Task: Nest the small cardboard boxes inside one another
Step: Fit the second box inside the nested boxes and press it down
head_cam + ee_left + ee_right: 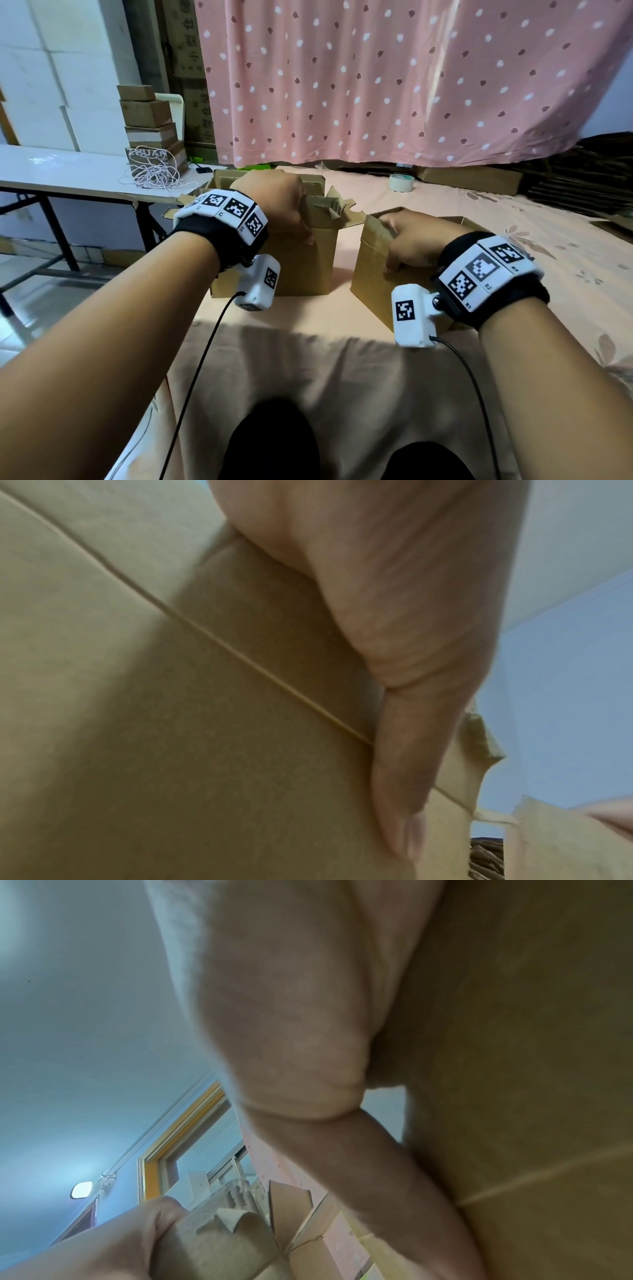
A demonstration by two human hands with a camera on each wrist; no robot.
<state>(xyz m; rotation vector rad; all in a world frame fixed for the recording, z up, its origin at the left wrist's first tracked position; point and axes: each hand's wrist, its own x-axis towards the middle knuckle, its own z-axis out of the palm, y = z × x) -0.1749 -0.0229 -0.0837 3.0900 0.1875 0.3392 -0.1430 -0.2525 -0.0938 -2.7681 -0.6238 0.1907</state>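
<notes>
Two open brown cardboard boxes stand side by side on the pink-covered surface. The left box (301,263) has ragged flaps standing up. My left hand (291,216) grips its near top rim, thumb (404,777) pressed on the outer face (171,723) and fingers hidden inside. The right box (370,287) sits slightly nearer and turned. My right hand (407,240) grips its near rim the same way, with the thumb (394,1177) on the outer wall (531,1069). The boxes stand apart with a narrow gap between them. Their insides are hidden.
A roll of tape (401,182) lies behind the boxes. Flattened cardboard (582,178) is piled at the back right. A white table (51,171) on the left carries stacked boxes (147,116) and a coiled cord (154,171). A pink dotted curtain (411,85) hangs behind.
</notes>
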